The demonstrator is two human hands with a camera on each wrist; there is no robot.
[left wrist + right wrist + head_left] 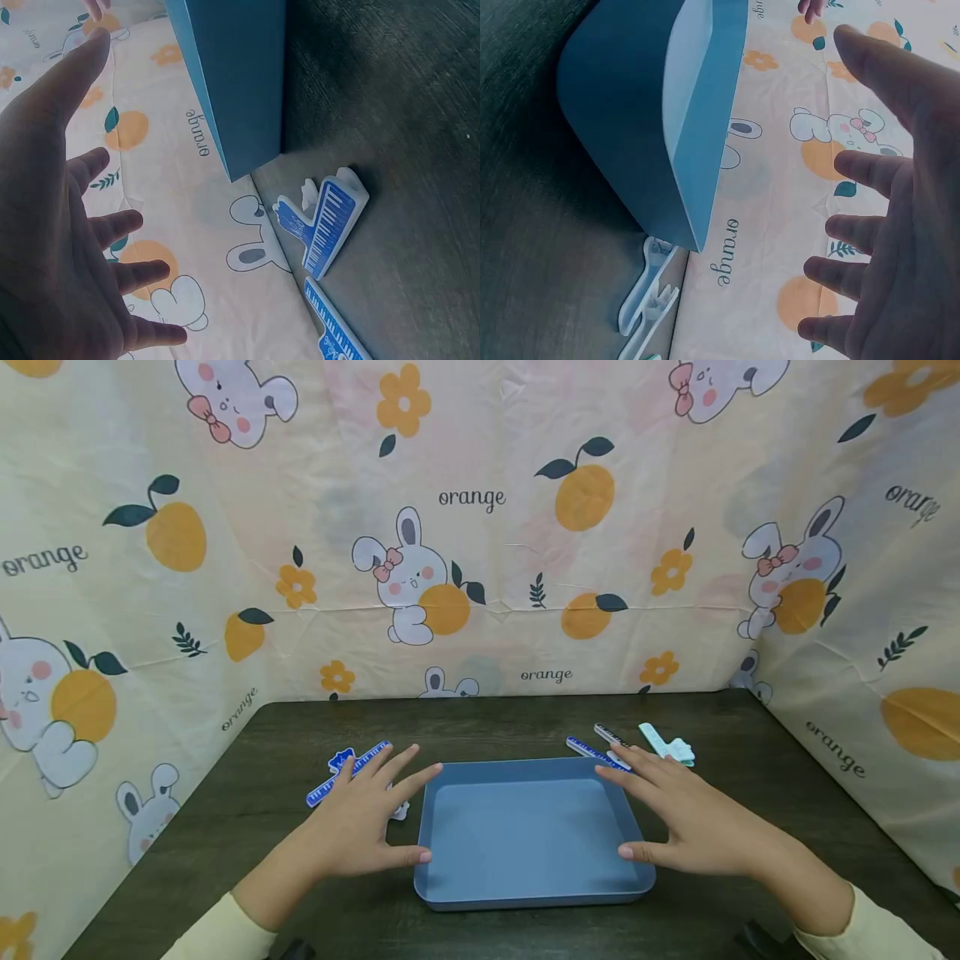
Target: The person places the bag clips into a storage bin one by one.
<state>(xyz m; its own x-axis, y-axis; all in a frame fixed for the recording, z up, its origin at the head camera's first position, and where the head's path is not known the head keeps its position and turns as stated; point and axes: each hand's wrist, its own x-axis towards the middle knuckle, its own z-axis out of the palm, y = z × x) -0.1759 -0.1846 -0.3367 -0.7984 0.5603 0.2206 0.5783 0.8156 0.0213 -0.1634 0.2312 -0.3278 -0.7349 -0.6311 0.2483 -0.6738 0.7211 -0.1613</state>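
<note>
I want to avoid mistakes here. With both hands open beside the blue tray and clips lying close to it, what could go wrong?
The left hand lies over a blue clip; a sideways move might knock it. The right hand's fingers reach toward the clips behind the tray and could push them. Neither hand grips the tray, so it may slide.

Dark wood-grain table (487,718) with a tray and a bunch of clips on it

So the blue tray (525,893) sits flat pretty much in the middle, toward the near edge. Off its far left corner there's a blue ruler-print clip (348,772), with a second blue-and-white clip (324,225) lying just beside it. Off the far right corner there are two more ruler-print clips, one blue (592,752) and one grey (611,734), lying close together, and a mint green clip (666,745) just to their right.
</note>
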